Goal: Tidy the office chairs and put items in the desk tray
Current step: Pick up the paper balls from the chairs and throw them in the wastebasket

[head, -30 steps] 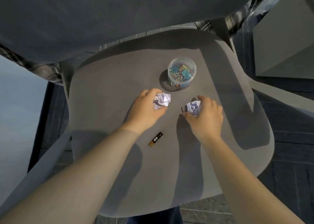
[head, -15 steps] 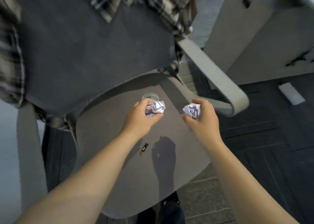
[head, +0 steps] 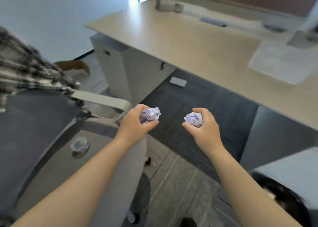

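My left hand grips a crumpled white paper ball. My right hand grips a second crumpled paper ball. Both hands are held out over the dark floor, to the right of the grey office chair seat. A clear round tub of binder clips stands on the seat, left of my left forearm. The view is blurred by motion.
A checked shirt hangs over the chair back, and the grey armrest juts out by my left hand. A beige desk runs across the upper right, with a white pad on it. A dark bin sits at lower right.
Both hands lifted the paper balls off the seat and moved right, away from the chair. My view swung up and right, bringing the desk into sight; the battery has gone out of sight.
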{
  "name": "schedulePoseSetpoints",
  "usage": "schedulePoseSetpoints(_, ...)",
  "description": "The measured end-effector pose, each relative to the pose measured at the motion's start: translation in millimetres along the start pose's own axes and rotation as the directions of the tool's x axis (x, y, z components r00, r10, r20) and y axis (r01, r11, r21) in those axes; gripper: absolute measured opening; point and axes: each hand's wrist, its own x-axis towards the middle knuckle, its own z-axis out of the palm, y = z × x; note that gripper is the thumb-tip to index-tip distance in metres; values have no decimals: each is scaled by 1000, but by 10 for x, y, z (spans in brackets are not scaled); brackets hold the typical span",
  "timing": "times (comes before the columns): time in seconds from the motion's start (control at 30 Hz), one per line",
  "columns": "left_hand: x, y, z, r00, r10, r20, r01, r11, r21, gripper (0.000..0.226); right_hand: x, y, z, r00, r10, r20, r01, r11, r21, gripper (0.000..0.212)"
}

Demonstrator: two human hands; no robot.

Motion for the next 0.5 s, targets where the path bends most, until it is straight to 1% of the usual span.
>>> schedulePoseSetpoints(0.07, -40, 359, 398, 992, 72, 103, -71, 997, -17, 23, -159, 183, -511, 993, 43, -111, -43, 999, 3, 41)
schedulePoseSetpoints(0.13, -142, 711, 809, 966, 148, 213, -145, 989, -30, 23, -358, 387, -999, 971, 86, -221, -88, 996, -3, 41)
schedulePoseSetpoints(0.27, -462, 1315, 1649, 872, 246, 424, -246, 968, -54, 22, -874, 872, -1874, 891, 186, -414, -200, 980, 11, 43)
schedulePoseSetpoints(0.4, -912, 1742, 2473, 779, 285, 559, -289, 954, -83, 21, -1477, 1389, -2574, 796, 311, -519, -314, 946, 85, 46)
schedulePoseSetpoints(0.5, -1294, 1929, 3084, 721, 290, 629, -315, 946, -75, 29, -1952, 1764, -2990, 731, 392, -558, -388, 912, 132, 48)
